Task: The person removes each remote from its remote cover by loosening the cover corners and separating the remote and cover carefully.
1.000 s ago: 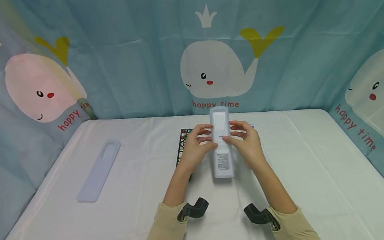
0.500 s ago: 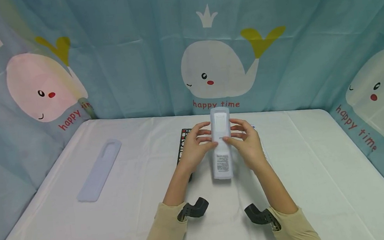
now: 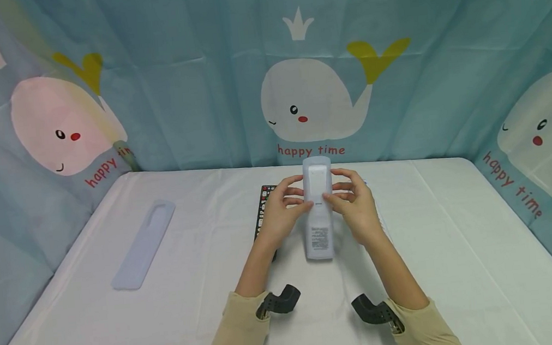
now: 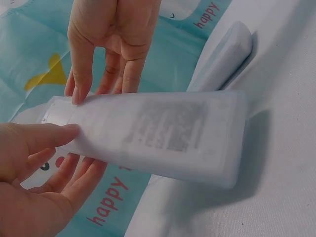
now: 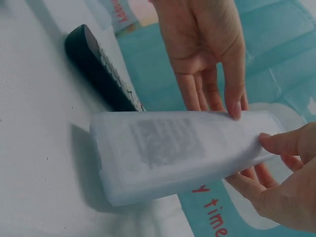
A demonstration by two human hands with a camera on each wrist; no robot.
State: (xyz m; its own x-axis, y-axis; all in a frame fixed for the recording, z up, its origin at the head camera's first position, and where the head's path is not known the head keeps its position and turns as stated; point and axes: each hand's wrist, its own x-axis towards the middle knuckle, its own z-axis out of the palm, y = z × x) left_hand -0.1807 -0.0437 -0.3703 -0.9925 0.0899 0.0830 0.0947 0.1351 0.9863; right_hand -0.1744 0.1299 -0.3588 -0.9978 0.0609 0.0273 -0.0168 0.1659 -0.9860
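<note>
A white remote in a translucent pale cover (image 3: 318, 212) is held above the table, its back with a printed label facing me. My left hand (image 3: 288, 201) grips its left edge, thumb on the back and fingers behind. My right hand (image 3: 344, 196) grips the right edge the same way. In the left wrist view the covered remote (image 4: 158, 133) lies between my left hand (image 4: 34, 168) below and my right hand (image 4: 108, 44) above. The right wrist view shows the covered remote (image 5: 168, 153), with my right hand (image 5: 281, 182) pinching its far end.
A black remote (image 3: 261, 209) lies on the white table (image 3: 459, 244) under my left hand, also visible as the black remote (image 5: 98, 66). An empty pale blue cover (image 3: 143, 244) lies at the left. Another pale cover (image 4: 222, 59) rests beyond my right hand. Whale-print curtains surround the table.
The covered remote has dropped very slightly and both thumbs have crept a little further along its back. Everything lying on the table has stayed in place.
</note>
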